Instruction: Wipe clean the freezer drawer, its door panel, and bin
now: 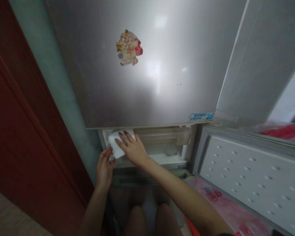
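A white cloth or tissue (117,151) lies at the left side of the open lower fridge compartment (162,159). My right hand (134,149) rests on it with its fingers spread, pressing its upper part. Just below and to the left, my left hand (105,167) is at the cloth's lower left edge, fingers curled near a small pale piece that I cannot make out. Behind the hands a clear plastic drawer front (164,136) shows inside the compartment.
The closed upper silver door (162,82) overhangs the compartment and bears a torn sticker (129,48). The lower door (248,177) stands open at the right, above pink patterned material (216,196). A red-brown wooden panel (27,131) is at the left.
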The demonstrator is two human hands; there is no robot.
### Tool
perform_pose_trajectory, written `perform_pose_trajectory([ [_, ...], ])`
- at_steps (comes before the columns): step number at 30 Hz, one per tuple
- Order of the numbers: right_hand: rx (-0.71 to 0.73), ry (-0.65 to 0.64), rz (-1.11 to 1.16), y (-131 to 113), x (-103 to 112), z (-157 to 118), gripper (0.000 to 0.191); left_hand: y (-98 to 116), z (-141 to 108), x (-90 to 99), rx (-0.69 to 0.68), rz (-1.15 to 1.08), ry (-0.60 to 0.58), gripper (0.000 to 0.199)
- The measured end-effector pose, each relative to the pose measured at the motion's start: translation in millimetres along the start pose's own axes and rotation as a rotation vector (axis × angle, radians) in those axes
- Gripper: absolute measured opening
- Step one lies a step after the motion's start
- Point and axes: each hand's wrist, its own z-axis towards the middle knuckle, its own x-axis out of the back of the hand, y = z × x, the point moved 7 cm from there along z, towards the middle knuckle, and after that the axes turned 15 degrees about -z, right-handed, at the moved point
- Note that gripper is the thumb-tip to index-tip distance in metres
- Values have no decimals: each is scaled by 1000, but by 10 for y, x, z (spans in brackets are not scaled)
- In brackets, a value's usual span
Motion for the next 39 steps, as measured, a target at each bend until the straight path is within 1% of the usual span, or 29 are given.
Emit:
perform_pose_trajectory([
  [5, -107, 11, -30, 261, 46, -348, 45, 29, -38, -53, 14, -8, -40, 28],
  [8, -180, 6, -62, 456, 89, -611, 52, 35, -32, -41, 4, -8, -48, 28],
  [11, -286, 6, -112, 742, 151, -928, 62, 28, -19, -30, 9, 2, -63, 29],
  [14, -423, -2, -147, 1115, 200, -1271, 72, 33, -10, -21, -3, 16, -59, 29],
  [17, -557, 11, -171, 1473, 246, -1567, 76, 38, -12, -32, -16, 27, -67, 26],
  [19, -626, 29, -185, 1629, 271, -1701, 77, 36, -17, -37, -15, 26, -67, 25],
  [21, -678, 41, -187, 1681, 282, -1768, 78, 34, -21, -38, -12, 20, -61, 25],
  [22, -695, 47, -182, 1662, 282, -1773, 79, 33, -22, -37, -11, 16, -57, 25],
  [24, -696, 58, -156, 1534, 269, -1722, 81, 31, -22, -37, -10, 7, -51, 25],
  [27, -619, 77, -85, 1178, 211, -1509, 82, 31, -23, -35, -11, 1, -46, 24],
  [32, -457, 98, 14, 589, 31, -971, 77, 37, -36, -27, 0, 20, -45, 25],
  [34, -375, 97, 32, 404, -42, -713, 69, 37, -36, -26, 3, 33, -55, 25],
  [36, -288, 92, 39, 238, -90, -447, 57, 22, -25, -20, 10, 46, -64, 26],
  [39, -172, 67, 29, 27, -107, -93, 44, -16, 10, 24, 9, 27, -29, 26],
])
